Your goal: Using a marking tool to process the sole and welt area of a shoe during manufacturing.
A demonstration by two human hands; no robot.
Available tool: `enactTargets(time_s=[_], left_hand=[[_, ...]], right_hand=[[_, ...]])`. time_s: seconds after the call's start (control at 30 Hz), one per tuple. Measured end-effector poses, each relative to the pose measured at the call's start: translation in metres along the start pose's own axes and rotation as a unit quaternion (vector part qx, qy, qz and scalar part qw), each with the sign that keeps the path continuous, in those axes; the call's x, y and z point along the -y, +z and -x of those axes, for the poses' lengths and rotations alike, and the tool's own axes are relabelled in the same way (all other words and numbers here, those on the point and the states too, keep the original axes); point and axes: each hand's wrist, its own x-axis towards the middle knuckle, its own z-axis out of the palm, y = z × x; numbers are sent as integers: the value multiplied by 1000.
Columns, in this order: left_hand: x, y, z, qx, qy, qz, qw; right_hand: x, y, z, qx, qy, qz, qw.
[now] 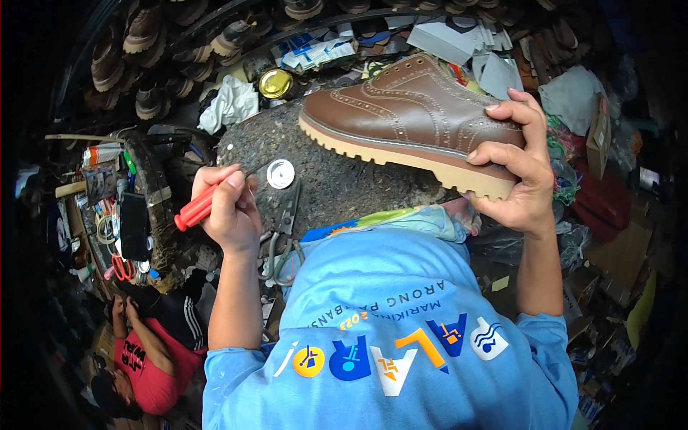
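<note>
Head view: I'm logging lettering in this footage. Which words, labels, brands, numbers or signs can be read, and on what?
Wording isn't copied here, only where it stands.
Blue shirt: dark lettering, an orange number and large multicoloured letters, legible.
Red shirt at lower left: dark lettering, partly legible.
Blue-and-white packets at the top: print too small to read.
Brown shoe and red-handled tool: no readable text.

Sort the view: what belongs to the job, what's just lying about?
Job:
tan-soled brown leather brogue shoe, in the right hand
red-handled thin tool, in the left hand
probably the shallow round white container near the tool

Lying about, apparently:
black rectangular phone
crumpled white bundle
round gold-coloured tin
</note>
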Motion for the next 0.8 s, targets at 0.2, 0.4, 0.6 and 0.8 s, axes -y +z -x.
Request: enactTargets(time_s=[0.2,0.4,0.6,0.8], left_hand=[[19,-53,-3,-28,-59,-227,972],[26,-48,0,-17,-74,-280,957],[32,-45,-2,-14,-65,-294,954],[33,-45,-2,-12,-67,-314,947]], right_hand=[[3,-5,-5,4,-15,11,1000],[2,-1,-3,4,-14,3,1000],[3,0,-2,4,-18,8,1000],[3,-2,-2,-1,-17,13,1000]])
